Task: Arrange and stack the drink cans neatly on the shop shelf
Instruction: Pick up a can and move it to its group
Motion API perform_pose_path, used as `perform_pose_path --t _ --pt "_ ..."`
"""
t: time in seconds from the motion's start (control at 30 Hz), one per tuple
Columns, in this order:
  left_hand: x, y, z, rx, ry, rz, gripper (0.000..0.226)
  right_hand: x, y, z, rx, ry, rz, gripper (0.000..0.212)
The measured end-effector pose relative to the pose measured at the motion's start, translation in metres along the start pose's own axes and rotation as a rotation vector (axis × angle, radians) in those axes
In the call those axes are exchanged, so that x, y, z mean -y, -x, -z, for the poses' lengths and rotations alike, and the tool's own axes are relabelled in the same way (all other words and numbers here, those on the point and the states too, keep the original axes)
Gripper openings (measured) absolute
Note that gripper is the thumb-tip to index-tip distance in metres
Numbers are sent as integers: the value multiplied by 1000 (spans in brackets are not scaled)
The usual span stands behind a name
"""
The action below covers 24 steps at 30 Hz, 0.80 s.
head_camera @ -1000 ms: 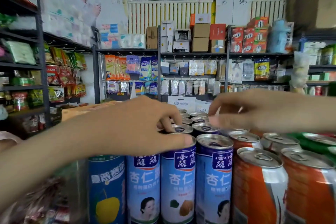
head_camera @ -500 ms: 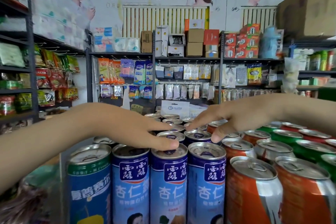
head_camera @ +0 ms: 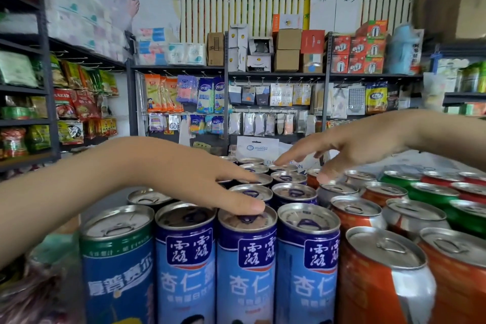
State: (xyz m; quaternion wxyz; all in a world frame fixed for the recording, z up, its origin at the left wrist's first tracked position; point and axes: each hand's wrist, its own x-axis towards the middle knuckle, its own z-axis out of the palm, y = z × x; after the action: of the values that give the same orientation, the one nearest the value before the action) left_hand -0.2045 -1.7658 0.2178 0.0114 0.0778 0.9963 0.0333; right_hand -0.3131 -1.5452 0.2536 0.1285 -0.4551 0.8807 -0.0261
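Note:
Upright drink cans fill the near view in rows running away from me. Tall blue cans stand in the middle, a blue can with a green band at the left, orange cans at the right, green and red cans further right. My left hand lies flat across the blue cans' tops, thumb on the front can's lid, holding nothing. My right hand hovers with fingers spread, its fingertips touching the lids of cans further back.
Dark metal shelving with hanging packets and cardboard boxes stands across the aisle. A snack rack is at the left. A large cardboard box sits high at the right. A plastic-wrapped bundle is at the lower left.
The view has drawn closer to the cans. My left hand went from curled fingers on a lid to lying flat. My right hand's fingers spread and reached toward the back cans.

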Motion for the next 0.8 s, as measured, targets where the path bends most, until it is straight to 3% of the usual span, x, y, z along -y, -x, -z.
perform_pose_path --t 0.13,0.27,0.37,0.57,0.7,0.8 --pt "-6 0 1 77 22 -7 53 -9 -16 -5 -14 54 -12 52" --pt "-5 7 8 164 -4 -1 74 -13 -25 -5 -35 44 -34 47" --pt "-6 11 8 154 -39 5 77 -13 -25 -6 -48 38 -38 45" --pt "-11 22 1 -21 -70 -62 71 1 -2 -10 -203 108 -65 48" --pt "-35 35 -7 -296 -42 -169 45 19 41 -14 -302 132 -73 44" --pt "-66 47 -21 -465 -19 -292 38 32 79 -30 -355 123 -106 44"
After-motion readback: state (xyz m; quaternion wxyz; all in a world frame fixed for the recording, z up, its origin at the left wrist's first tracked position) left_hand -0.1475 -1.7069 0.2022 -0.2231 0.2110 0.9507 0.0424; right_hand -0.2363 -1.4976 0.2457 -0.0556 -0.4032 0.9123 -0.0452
